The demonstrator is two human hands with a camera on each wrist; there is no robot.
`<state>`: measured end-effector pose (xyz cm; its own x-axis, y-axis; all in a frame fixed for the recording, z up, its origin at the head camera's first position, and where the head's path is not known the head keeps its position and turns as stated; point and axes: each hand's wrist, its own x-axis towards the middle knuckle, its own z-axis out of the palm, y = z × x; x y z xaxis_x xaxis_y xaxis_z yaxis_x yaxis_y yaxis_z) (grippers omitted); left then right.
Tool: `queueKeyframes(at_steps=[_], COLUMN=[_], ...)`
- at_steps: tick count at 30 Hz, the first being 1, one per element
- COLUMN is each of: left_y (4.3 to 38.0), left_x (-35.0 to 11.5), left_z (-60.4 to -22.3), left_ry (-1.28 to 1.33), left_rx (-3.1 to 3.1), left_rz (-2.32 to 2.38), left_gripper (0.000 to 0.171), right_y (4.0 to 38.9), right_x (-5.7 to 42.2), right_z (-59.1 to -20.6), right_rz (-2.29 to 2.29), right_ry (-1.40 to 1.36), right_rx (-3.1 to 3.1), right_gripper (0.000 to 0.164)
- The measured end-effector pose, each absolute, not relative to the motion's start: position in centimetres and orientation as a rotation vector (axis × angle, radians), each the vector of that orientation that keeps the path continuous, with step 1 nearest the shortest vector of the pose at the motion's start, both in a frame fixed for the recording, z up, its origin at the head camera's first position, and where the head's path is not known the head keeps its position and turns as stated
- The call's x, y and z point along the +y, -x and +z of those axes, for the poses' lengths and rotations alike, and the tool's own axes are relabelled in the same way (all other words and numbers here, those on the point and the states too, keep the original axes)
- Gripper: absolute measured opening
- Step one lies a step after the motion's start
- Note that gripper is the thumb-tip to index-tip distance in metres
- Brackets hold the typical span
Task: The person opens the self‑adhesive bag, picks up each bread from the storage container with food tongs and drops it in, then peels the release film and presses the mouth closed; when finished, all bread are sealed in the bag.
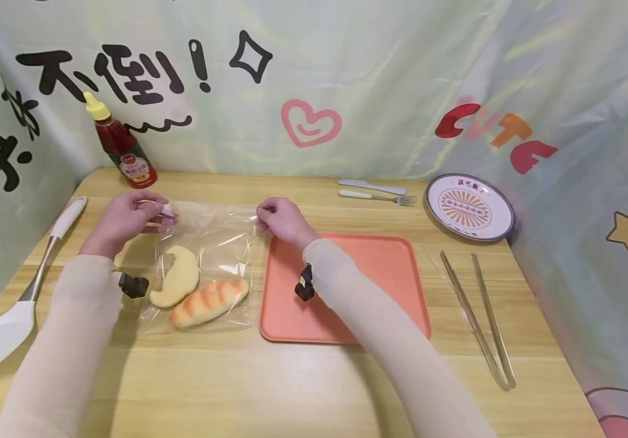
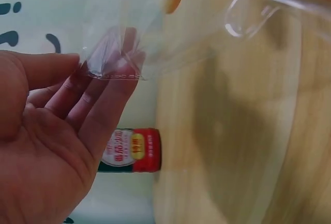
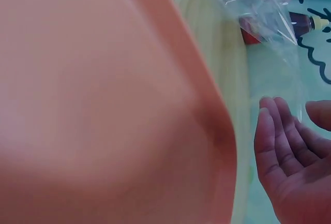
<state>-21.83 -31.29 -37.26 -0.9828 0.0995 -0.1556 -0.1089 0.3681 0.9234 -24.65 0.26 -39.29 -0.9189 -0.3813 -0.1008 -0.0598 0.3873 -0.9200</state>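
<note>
A clear plastic bag (image 1: 220,243) spans the space between the two hands, left of the pink tray. Inside it lie a pale yellow crescent-shaped bread (image 1: 183,277) and an oblong bread (image 1: 210,302) with orange stripes. At the bag's upper left corner, the left hand (image 1: 134,219) pinches the film; in the left wrist view, that hand's (image 2: 57,110) other fingers show through the plastic. The right hand (image 1: 285,220) pinches the upper right corner, above the tray's left end. In the right wrist view, the bag's edge runs to that hand's (image 3: 295,157) thumb and fingers.
A pink tray (image 1: 368,267) lies under the right forearm. Behind are a ketchup bottle (image 1: 127,152), a knife (image 1: 374,186), a fork (image 1: 374,196) and a leaning plate (image 1: 469,208). Metal tongs (image 1: 480,322) lie right, a white spatula (image 1: 29,304) left. Printed cloth surrounds the table.
</note>
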Motion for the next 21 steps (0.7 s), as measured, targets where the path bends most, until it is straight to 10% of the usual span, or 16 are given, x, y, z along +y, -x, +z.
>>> queueKeyframes(at_steps=[21], left_y=[20.1], left_x=[-31.4], left_z=[-37.1], left_ry=[-0.089], left_rx=[2.61], left_rz=[0.929], left_gripper=[0.088], right_y=[22.9], right_x=[7.4], right_z=[-38.1], right_rz=[-1.088], right_ry=[0.516], right_rx=[2.606], right_gripper=[0.041])
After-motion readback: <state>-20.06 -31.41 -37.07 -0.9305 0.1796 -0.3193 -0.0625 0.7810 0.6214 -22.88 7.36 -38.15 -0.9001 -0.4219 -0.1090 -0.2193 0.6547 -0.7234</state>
